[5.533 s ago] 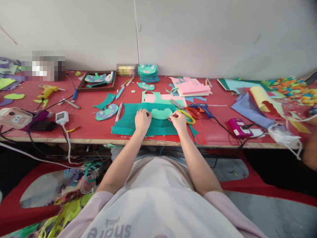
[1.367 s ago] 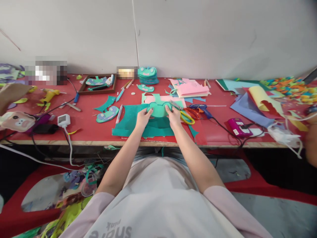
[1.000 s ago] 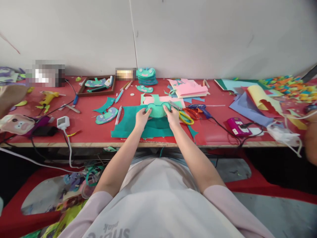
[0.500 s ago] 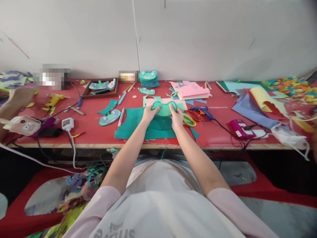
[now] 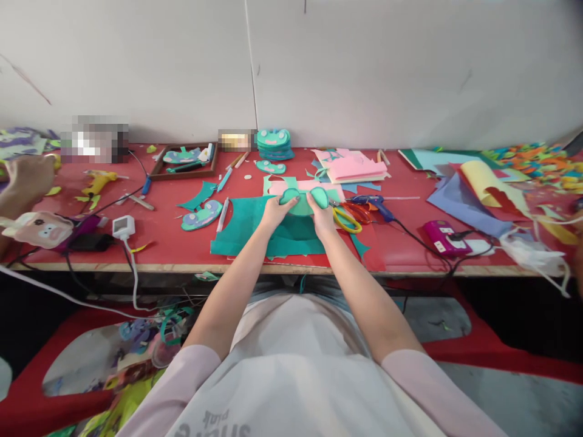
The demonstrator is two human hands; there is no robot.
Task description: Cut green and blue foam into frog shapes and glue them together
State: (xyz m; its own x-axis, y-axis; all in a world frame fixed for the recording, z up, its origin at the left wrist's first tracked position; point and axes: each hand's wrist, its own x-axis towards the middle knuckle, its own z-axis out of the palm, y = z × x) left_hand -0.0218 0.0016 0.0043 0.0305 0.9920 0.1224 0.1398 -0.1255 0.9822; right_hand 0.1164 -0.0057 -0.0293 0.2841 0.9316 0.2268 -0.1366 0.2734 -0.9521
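Observation:
Between my two hands is a green felt cutout [image 5: 301,207] with two rounded bumps on top, edged in darker green. My left hand [image 5: 277,213] pinches its left bump, thumb on top. On the right bump, my right hand [image 5: 322,217] grips in the same way. Beneath them a dark green felt sheet [image 5: 246,224] lies on the red table, with a pale pink sheet [image 5: 269,187] partly covered behind. Yellow-handled scissors [image 5: 347,221] rest just right of my right hand. To the left lies a green frog-face piece [image 5: 201,216] with lilac patches, beside a white pen [image 5: 223,215].
A stack of frog faces [image 5: 274,144] stands by the wall. Pink felt sheets [image 5: 353,167] and a blue glue gun [image 5: 376,204] are at right, near a purple power strip [image 5: 444,237]. Left are a wooden tray [image 5: 157,171], a yellow glue gun [image 5: 98,181] and another person's hand [image 5: 31,176].
The felt cutout has bent or tilted slightly in my hands, with my thumbs now pressed over its bumps. At the far left the other person's hand has shifted.

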